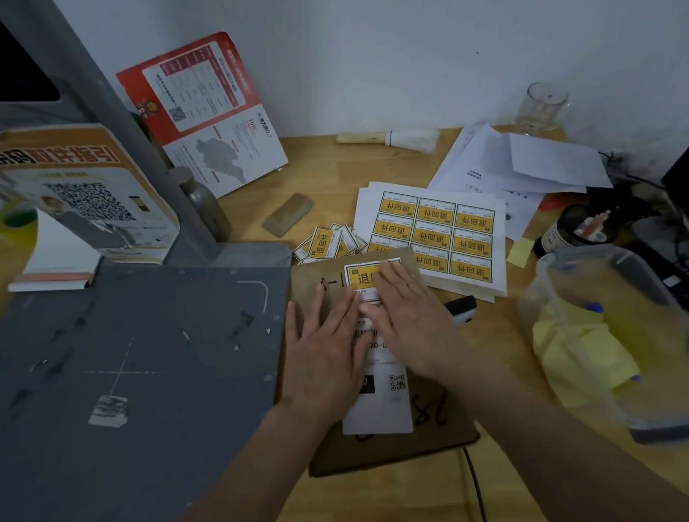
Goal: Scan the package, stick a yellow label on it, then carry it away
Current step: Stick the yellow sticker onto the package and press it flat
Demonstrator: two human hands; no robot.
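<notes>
Lying flat on the wooden desk (498, 372), just right of the grey scan pad (122, 369), is the package (429, 426): a brown cardboard parcel with black marker scrawl near its top and bottom edges. A white shipping slip (381, 409) with barcode and QR code sits in its middle. Above the slip, near the top edge, is the yellow label (361, 278), white-bordered with black print; its right part is hidden under fingers.

Left hand (325, 356): palm down on the package, fingers extended and slightly spread, covering the slip's left edge; fingertips reach just below the label's lower left corner.

Right hand (410, 321): palm down, fingers straight and close together, lying across the label's right half and lower edge. Neither hand pinches anything; both lie flat on the surface.

Beyond the package: label sheets (436, 233) and a heap of cut labels (328, 241), touching or just behind its top edge. Black marker (461, 307) just right of the right hand.
</notes>
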